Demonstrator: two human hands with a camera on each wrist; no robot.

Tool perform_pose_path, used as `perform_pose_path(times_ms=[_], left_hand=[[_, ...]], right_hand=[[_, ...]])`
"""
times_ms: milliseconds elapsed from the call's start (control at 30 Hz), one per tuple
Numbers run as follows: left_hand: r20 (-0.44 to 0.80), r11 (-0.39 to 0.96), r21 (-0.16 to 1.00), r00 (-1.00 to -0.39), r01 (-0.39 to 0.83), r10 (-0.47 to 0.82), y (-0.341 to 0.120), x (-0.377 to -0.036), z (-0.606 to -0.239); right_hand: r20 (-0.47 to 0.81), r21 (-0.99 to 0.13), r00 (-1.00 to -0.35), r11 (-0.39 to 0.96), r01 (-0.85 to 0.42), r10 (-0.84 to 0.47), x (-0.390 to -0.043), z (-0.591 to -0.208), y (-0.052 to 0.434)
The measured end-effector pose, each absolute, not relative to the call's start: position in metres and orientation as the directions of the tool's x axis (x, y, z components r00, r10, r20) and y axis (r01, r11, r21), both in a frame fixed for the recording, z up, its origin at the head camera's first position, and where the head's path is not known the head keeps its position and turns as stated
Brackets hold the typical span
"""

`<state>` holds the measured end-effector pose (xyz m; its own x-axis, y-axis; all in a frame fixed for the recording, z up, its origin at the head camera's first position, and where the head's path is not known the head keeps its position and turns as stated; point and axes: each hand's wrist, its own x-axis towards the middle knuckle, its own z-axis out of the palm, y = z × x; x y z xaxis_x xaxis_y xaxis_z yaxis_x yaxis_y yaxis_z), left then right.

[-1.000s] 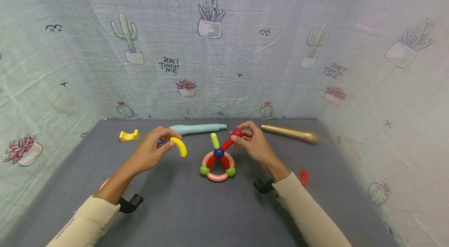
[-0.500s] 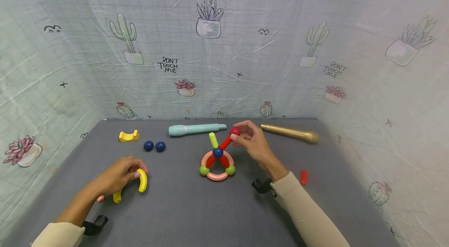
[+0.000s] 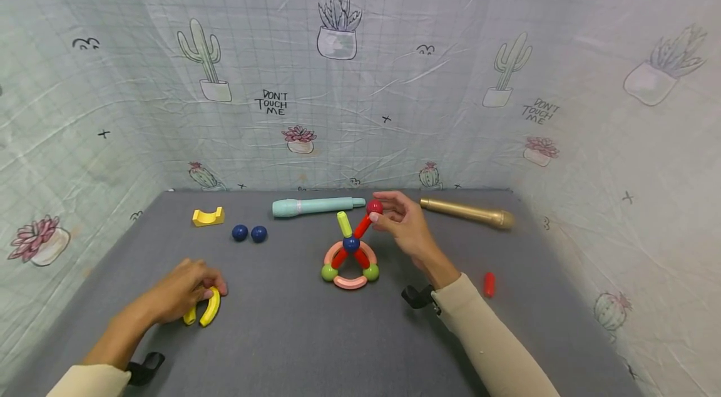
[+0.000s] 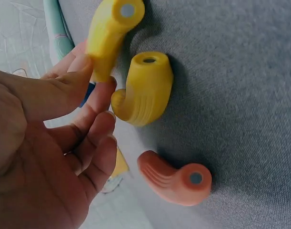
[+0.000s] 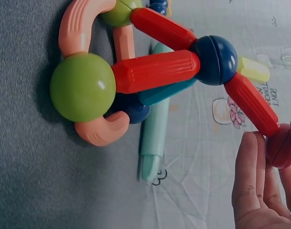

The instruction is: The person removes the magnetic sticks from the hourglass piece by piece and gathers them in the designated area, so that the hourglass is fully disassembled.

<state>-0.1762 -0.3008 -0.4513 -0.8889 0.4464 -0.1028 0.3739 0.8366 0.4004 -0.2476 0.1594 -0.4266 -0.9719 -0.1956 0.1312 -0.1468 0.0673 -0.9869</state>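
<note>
My left hand (image 3: pixel 183 290) pinches a yellow curved magnetic rod (image 3: pixel 211 308) between thumb and fingers, down at the table on the left. Beside it lies a second yellow curved rod (image 4: pixel 150 90), and a pink curved rod (image 4: pixel 176 179) lies close by in the left wrist view. With my right hand (image 3: pixel 408 225) I hold a red ball (image 3: pixel 374 206) at the top of a red rod (image 5: pixel 252 105). That rod slants up from the blue ball (image 3: pixel 352 244) of a standing frame, which has green balls (image 5: pixel 83 87), pink curved rods and red legs. A light yellow-green rod (image 3: pixel 344 223) also sticks up from it.
Two loose blue balls (image 3: pixel 259 234) and a yellow arched block (image 3: pixel 208 216) lie at the back left. A teal microphone-shaped object (image 3: pixel 315 206) and a gold one (image 3: pixel 467 211) lie along the back. A red rod (image 3: pixel 489 284) is at the right.
My left hand has moved left and down from near the blue balls, bringing the yellow curved rod to the table beside the other one. My right hand stays at the red ball, which has shifted slightly left.
</note>
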Motion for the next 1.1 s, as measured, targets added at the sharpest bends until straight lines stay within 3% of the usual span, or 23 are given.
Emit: perform_pose_path(times_ms=[200,700,1100], left_hand=[[0.009,0.853,0.340,-0.909,0.395,0.417,-0.287,-0.174,-0.449],[0.156,0.792,0.416,-0.893,0.447,0.422,-0.200,-0.198,-0.413],[0.309,0.679,0.478,-0.830,0.558,0.465,-0.116,-0.239,-0.382]], right_hand=[[0.099,-0.995,-0.982,0.016,-0.103,-0.159,-0.249,-0.429,0.154],[-0.063,-0.997,-0.985,-0.024,0.068,-0.160,-0.250,-0.439,0.135],[-0.057,-0.997,-0.982,-0.032,0.064,-0.182,-0.251,-0.439,0.133]])
